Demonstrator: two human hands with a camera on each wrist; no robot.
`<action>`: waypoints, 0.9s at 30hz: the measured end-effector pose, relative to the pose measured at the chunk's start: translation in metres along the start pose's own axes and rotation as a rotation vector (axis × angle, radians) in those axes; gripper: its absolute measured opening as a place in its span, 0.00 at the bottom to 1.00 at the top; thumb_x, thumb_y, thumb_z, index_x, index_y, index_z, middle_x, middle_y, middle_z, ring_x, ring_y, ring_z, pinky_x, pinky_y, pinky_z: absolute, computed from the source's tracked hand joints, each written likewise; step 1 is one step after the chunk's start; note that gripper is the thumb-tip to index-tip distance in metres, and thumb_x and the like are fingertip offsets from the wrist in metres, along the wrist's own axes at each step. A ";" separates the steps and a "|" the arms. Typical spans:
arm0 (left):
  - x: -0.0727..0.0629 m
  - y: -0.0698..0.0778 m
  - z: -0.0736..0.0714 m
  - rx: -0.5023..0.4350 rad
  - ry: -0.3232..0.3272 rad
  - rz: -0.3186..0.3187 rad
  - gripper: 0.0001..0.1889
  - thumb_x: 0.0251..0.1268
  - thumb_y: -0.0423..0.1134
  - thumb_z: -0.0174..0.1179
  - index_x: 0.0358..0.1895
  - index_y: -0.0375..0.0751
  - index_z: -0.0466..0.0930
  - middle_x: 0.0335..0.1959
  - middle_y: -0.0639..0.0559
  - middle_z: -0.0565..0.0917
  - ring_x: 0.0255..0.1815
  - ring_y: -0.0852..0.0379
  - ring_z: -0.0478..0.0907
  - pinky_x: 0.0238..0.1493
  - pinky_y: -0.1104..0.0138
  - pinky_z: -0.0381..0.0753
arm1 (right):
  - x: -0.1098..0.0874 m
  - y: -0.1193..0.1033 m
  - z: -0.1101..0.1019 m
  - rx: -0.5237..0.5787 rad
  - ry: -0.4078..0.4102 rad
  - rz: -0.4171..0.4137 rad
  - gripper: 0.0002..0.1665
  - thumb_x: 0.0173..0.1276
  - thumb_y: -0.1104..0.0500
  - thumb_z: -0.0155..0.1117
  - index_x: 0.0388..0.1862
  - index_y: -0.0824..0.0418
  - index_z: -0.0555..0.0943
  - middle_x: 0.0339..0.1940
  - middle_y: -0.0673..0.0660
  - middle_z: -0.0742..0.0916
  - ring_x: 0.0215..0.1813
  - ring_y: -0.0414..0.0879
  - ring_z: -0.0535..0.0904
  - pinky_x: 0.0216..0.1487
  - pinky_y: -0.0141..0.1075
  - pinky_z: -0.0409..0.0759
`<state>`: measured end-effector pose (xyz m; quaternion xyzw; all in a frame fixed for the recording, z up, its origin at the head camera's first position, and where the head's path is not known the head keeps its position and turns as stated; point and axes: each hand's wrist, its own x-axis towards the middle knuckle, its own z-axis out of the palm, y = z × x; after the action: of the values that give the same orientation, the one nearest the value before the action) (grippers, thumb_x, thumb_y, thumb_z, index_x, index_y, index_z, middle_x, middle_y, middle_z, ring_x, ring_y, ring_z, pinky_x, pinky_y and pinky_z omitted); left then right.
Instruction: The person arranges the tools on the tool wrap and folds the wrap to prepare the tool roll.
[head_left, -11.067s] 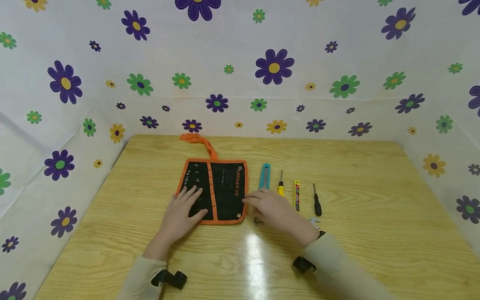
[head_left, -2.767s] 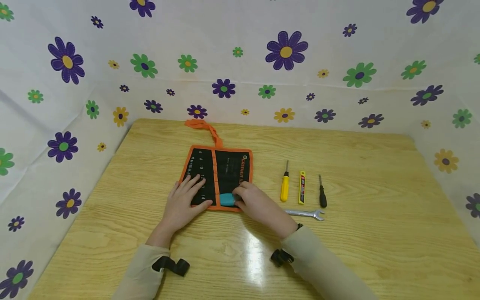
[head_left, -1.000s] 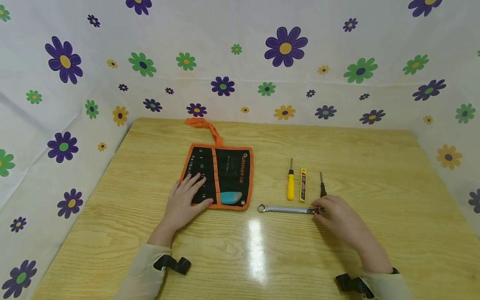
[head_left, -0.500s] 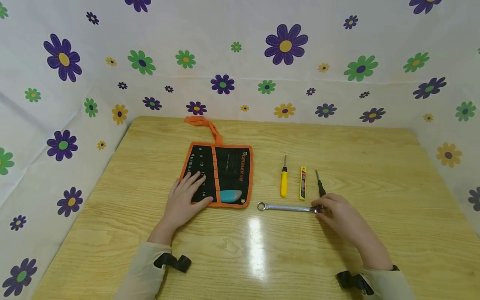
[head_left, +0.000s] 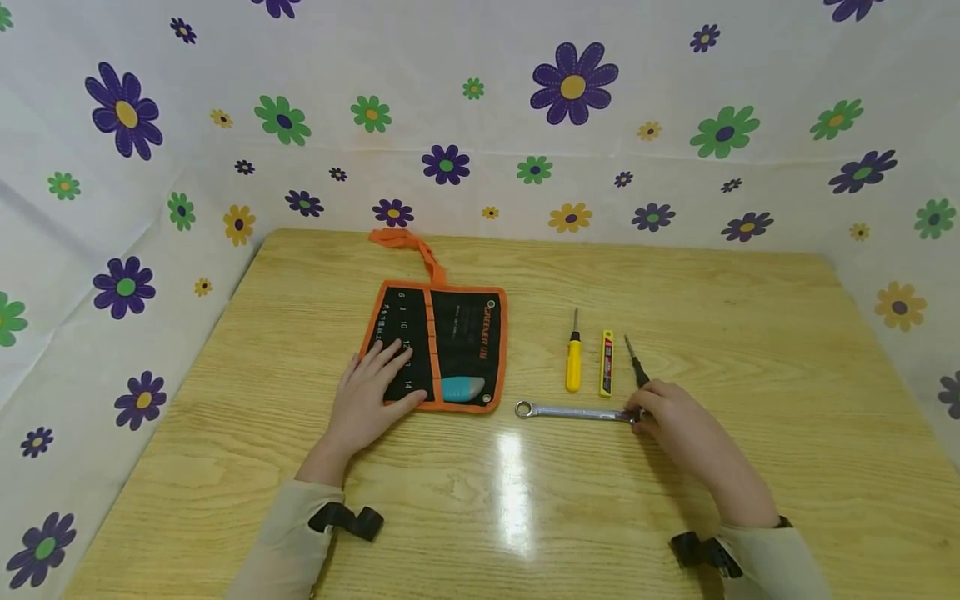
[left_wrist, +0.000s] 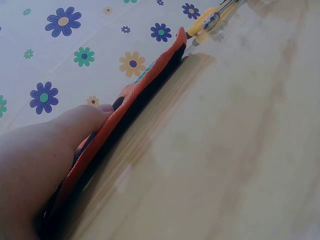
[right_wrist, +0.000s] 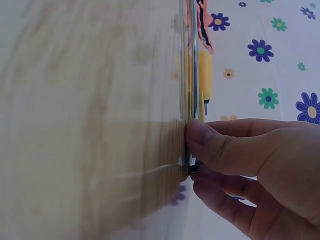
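Note:
My left hand lies with spread fingers on the left part of a black tool pouch with orange edging. In the left wrist view its thumb rests on the pouch's edge. A teal utility knife sits in the pouch's lowest pocket, its rounded end showing past the orange strip. To the right, my right hand pinches the far right end of a silver combination wrench between thumb and fingers. The wrench lies crosswise, ring end toward the pouch; in the right wrist view the wrench runs along the tabletop.
Behind the wrench lie a yellow screwdriver, a narrow flat yellow pack and a black screwdriver, its handle end hidden by the right hand. An orange strap trails from the pouch's far edge. A flowered cloth surrounds the table.
The utility knife has gone from the table into the pouch pocket. My right hand has moved right, from the knife to the wrench's end. The black screwdriver now slants more. The left hand stays put.

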<state>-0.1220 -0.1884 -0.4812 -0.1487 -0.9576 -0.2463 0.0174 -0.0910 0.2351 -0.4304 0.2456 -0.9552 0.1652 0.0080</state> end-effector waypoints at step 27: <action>0.000 0.000 0.001 -0.008 0.011 0.004 0.39 0.62 0.64 0.56 0.73 0.49 0.62 0.74 0.49 0.58 0.76 0.46 0.46 0.71 0.46 0.37 | -0.001 -0.001 -0.006 -0.111 0.011 -0.088 0.12 0.49 0.67 0.73 0.30 0.56 0.80 0.31 0.50 0.79 0.33 0.49 0.72 0.35 0.43 0.73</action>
<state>-0.1218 -0.1880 -0.4816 -0.1494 -0.9562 -0.2508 0.0225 -0.0905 0.2366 -0.4244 0.2857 -0.9510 0.1129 0.0340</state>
